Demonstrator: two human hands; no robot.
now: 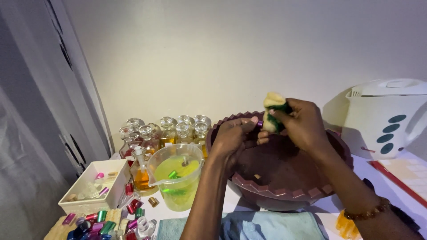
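My left hand [233,140] holds a small purple-capped item [259,124] over a big maroon basin [284,193]; the item is mostly hidden by my fingers. My right hand [302,124] is closed on a yellow-and-green sponge [273,111], which is pressed against that small item. Both hands meet above the basin's far left rim.
A clear jug of yellow-green liquid [177,178] stands left of the basin. Several glass stoppered bottles [167,131] line the wall. A white tray [91,186] and several coloured metal caps [102,220] lie at front left. A blue cloth [271,226] lies in front, a white kettle [384,118] at right.
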